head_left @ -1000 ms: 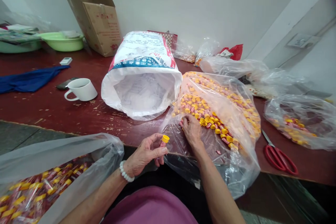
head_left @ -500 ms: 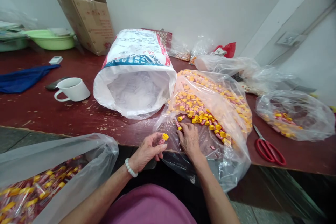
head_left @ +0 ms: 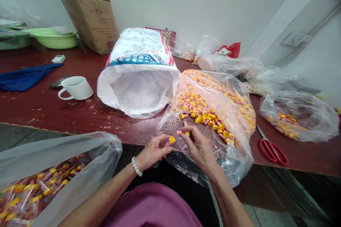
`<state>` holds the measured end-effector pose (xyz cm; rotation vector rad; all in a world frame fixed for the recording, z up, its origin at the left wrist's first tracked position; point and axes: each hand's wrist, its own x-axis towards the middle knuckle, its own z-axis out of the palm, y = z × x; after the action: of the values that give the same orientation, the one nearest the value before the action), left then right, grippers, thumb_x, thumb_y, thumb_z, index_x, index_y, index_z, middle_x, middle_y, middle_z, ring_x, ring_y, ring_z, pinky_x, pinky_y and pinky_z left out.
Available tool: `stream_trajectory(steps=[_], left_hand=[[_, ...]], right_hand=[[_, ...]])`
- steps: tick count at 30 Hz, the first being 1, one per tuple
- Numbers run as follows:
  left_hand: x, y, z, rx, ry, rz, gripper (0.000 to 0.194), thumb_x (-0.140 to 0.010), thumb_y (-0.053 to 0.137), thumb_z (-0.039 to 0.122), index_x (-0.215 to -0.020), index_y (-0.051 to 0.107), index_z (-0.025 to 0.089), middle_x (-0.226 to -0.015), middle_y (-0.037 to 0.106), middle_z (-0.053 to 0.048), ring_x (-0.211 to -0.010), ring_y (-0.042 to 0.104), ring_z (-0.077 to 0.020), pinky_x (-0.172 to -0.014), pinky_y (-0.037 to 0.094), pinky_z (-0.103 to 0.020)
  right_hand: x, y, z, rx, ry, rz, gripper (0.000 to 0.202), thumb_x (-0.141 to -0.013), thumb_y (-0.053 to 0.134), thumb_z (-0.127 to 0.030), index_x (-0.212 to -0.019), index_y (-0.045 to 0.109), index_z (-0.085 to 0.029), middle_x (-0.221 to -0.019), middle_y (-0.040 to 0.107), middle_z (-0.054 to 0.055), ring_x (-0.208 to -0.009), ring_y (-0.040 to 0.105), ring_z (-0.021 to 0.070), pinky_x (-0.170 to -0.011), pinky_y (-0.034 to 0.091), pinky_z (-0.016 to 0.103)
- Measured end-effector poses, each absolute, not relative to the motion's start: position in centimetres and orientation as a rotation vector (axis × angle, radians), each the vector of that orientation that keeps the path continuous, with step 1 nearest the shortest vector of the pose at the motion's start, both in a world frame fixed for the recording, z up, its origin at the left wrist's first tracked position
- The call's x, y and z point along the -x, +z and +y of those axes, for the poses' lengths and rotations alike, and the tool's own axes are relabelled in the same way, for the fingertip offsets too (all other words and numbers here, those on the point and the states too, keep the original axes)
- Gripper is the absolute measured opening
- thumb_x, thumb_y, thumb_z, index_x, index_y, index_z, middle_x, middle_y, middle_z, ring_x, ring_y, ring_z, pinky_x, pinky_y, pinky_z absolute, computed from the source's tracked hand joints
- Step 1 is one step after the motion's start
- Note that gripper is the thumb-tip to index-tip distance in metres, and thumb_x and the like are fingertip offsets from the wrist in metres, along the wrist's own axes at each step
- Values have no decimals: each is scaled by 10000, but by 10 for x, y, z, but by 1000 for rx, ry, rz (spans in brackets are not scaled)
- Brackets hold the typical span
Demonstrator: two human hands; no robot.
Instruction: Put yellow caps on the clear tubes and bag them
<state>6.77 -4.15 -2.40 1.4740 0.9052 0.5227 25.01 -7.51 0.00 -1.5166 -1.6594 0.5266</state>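
My left hand [head_left: 154, 151], with a pale bead bracelet on its wrist, pinches a small red-patterned tube with a yellow cap [head_left: 170, 140], cap end pointing up and right. Between the thumb and fingers of my right hand [head_left: 198, 147] is another such tube [head_left: 180, 132], lying roughly level, its yellow end partly covered by the fingers. Just beyond stands a clear plastic bag [head_left: 229, 88], its mouth toward me, heaped with many more yellow-capped tubes [head_left: 204, 115]. A few loose tubes lie at the bag's mouth.
A white woven sack [head_left: 141, 67] lies open-mouthed on the dark red table [head_left: 117, 126]. Left of it is a white mug [head_left: 78, 88]; red-handled scissors [head_left: 272, 150] lie at right. A large bag [head_left: 103, 145] of capped tubes hangs low at left. A cardboard box [head_left: 97, 21] stands behind.
My right hand has lifted off the tabletop with a tube in its fingers and turned toward the left. My left hand, still pinching its tube, has shifted slightly right.
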Motion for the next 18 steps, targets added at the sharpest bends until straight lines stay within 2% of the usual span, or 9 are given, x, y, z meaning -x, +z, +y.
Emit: stream_trajectory(steps=[3, 5, 8, 10, 11, 14, 16, 18], left_hand=[[-70, -18, -44, -1552, 528, 886, 259, -786, 578, 340, -959, 585, 149, -743, 520, 5, -585, 440, -90, -476, 356, -182], [-70, -15, -46, -1571, 543, 875, 233, -787, 577, 354, -873, 582, 137, -722, 499, 9, -586, 418, -87, -479, 344, -180], [-68, -12, -48, -1535, 525, 862, 252, -785, 576, 357, -925, 578, 149, -723, 504, 13, -584, 432, -92, -478, 347, -184], [-67, -13, -49, -1490, 514, 864, 301, -774, 585, 360, -998, 567, 160, -711, 498, 19, -570, 440, -96, -461, 350, -186], [-66, -13, -49, -1467, 518, 861, 320, -768, 590, 361, -1015, 560, 161, -693, 487, 26, -553, 434, -93, -448, 345, -185], [-69, -17, -51, -1409, 577, 841, 290, -735, 621, 325, -947, 565, 136, -658, 466, 39, -507, 388, -67, -427, 319, -177], [-71, -17, -53, -1382, 611, 833, 260, -704, 648, 291, -886, 574, 121, -654, 475, 41, -489, 359, -50, -423, 310, -173], [-70, -16, -54, -1351, 619, 832, 277, -694, 664, 301, -890, 578, 125, -640, 482, 45, -468, 353, -43, -407, 307, -169]], right_hand=[[-230, 13, -82, 1306, 559, -1878, 149, -899, 448, -213, -963, 582, -200, -949, 603, 47, -888, 577, 144, -781, 468, 268], [-226, 14, -82, 1245, 522, -1931, 192, -890, 462, -197, -1051, 566, -207, -1066, 561, 73, -980, 550, 156, -843, 462, 291], [-229, 15, -82, 1333, 463, -1795, 312, -870, 513, -227, -1181, 489, -219, -1150, 515, 81, -842, 558, 131, -777, 480, 288], [-231, 16, -84, 1393, 431, -1687, 257, -868, 515, -254, -1122, 504, -217, -1130, 516, 78, -779, 548, 124, -699, 481, 274], [-231, 16, -86, 1398, 432, -1687, 204, -870, 511, -264, -1068, 527, -217, -1124, 517, 76, -830, 551, 136, -714, 478, 278], [-225, 15, -93, 1349, 499, -1881, 148, -840, 558, -285, -973, 582, -226, -1157, 511, 72, -1083, 491, 195, -900, 430, 347], [-220, 12, -95, 1336, 574, -1971, 158, -813, 595, -294, -960, 606, -238, -1194, 496, 65, -1165, 443, 212, -987, 370, 387], [-220, 9, -95, 1338, 668, -1919, 168, -821, 584, -314, -972, 610, -247, -1242, 465, 62, -1213, 413, 213, -1001, 364, 381]])
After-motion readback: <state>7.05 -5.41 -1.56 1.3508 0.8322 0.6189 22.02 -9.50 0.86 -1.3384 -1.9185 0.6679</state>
